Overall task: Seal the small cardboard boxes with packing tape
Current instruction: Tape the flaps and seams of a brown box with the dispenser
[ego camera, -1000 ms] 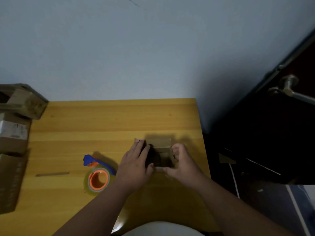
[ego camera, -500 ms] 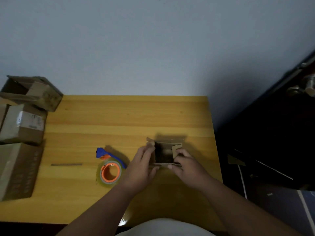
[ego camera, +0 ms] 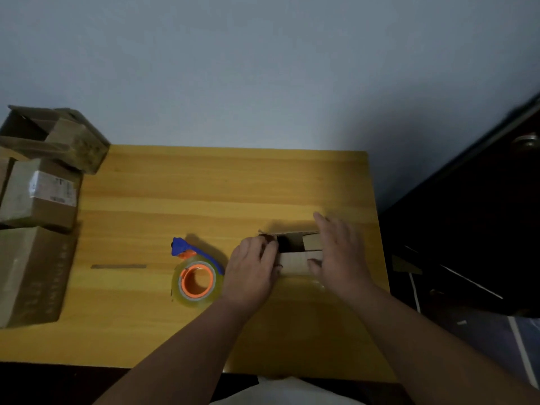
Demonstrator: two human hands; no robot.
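A small brown cardboard box (ego camera: 295,252) stands on the yellow wooden table (ego camera: 204,185) near its right edge, its top half open with the near flap folded down. My left hand (ego camera: 251,267) holds the box's left side, fingers curled over the left flap. My right hand (ego camera: 339,252) lies with straight fingers over the box's right side, pressing the right flap inward. A roll of clear packing tape (ego camera: 196,282) with an orange core sits in a blue dispenser just left of my left hand.
Several cardboard boxes (ego camera: 43,194) are stacked at the table's left edge, one open on top. A short strip of tape (ego camera: 118,266) lies flat on the table left of the dispenser. A dark door (ego camera: 482,214) stands to the right.
The near flap has been folded down over the opening. My right hand has opened and slid over the right flap. The view shifted, showing more of the boxes on the left.
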